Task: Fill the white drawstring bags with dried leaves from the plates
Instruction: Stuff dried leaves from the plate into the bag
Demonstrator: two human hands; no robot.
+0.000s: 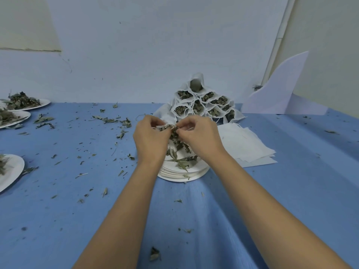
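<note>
Item one: your left hand (150, 136), raised over the middle of the counter (77, 220), its fingers (157, 121) curled and pinching the mouth of a white drawstring bag (162, 126). Item two: your right hand (200, 136), just beside the left and nearly touching it, fingers (189, 123) narrowed to a pinch on a clump of dried leaves (175, 137) at the bag's opening; the clump hangs down between your two hands. Item three: a stack of plates (182, 174), white, directly beneath your hands, with a few more leaves lying on the top plate. Item four: filled bags (204, 103), heaped in a mound behind the stack against the wall, mouths open toward you and showing leaf; the topmost one looks empty. Item five: empty bags (246, 144), flat and layered, to the right of the stack and just beside it. Item six: three leaf plates at the left edge, two far ones (41, 102) (24, 115) heaped with leaves and overlapping, one near (13, 169) and partly out of view. Item seven: loose leaf bits (110, 120), scattered over the blue counter, thickest to the left of your hands. Item eight: a white sheet (281, 90), curved at its top, leaning upright at the far right.
</note>
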